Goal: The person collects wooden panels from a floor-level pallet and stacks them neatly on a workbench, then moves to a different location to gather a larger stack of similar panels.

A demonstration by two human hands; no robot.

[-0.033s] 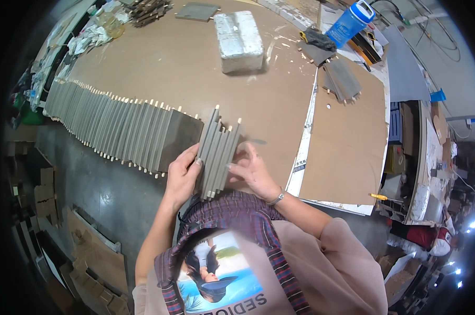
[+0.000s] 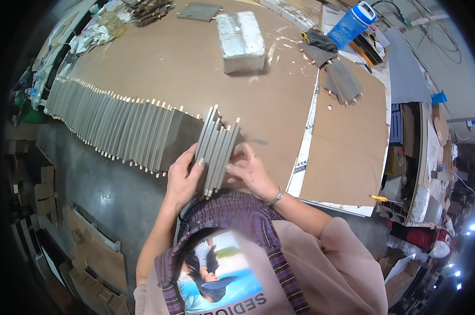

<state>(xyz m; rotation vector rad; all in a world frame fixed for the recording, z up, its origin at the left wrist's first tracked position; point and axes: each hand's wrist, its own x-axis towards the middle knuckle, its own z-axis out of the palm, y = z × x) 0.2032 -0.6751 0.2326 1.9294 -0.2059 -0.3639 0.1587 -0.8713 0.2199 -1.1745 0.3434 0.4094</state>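
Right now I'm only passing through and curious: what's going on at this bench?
A person stands at a brown worktable, squaring up a small stack of grey slats with wooden pegs between both hands. The left hand grips the stack's left side; the right hand presses its right side. A long overlapping row of similar slats stretches away to the left. Farther back sit a foil-wrapped block and a blue bottle.

Brown worktable (image 2: 195, 73): row of grey slats (image 2: 111, 123), foil-wrapped block (image 2: 241, 41), blue bottle (image 2: 351, 23).
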